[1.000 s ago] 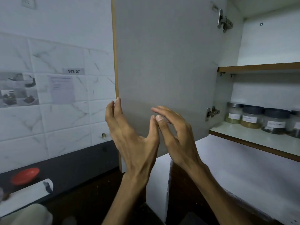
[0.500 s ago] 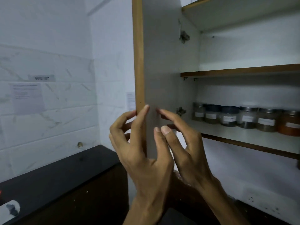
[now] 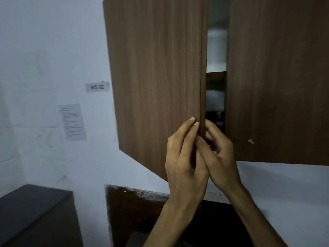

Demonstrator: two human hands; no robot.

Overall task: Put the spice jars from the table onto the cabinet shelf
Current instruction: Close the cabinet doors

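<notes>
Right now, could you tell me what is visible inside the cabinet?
Through the gap beside the left door, only a shelf edge and one jar show; the doors cover everything else.

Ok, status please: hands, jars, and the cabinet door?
Left hand and right hand grip the left door edge. Door nearly shut, narrow gap. Jars barely visible inside.

Small wall label [image 3: 97, 86] up-left of hands — printed paper sheet [image 3: 72, 122] below it; dark countertop [image 3: 30, 202] far lower left.
</notes>
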